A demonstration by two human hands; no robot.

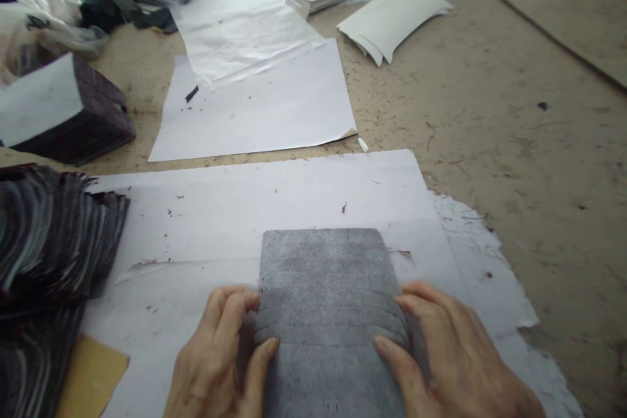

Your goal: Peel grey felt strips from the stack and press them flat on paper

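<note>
Two hands close in on one grey stack [329, 287] from opposite sides, over the large white sheet [274, 199] at the near middle of the counter [529, 124]. The left hand [215, 353] has its thumb on the stack's top and its fingers curled against the side edge, so its grip pinches that edge with thumb and fingers a little apart. The right hand [453, 353] mirrors it, its grip parted by about the same amount around the opposite edge. Several overlapping layers show as lines across the stack; their exact number cannot be told.

To the left are two dark fanned piles [59, 235], one nearer than the other, one yellowish card [93, 375] beside them and, further back, one dark block with a pale top [100, 108]. Beyond the large sheet lie one smaller white sheet [264, 117], a single translucent sheet [245, 32] overlapping it, and two groups of cream pieces [394, 19], one stacked, one curved
</note>
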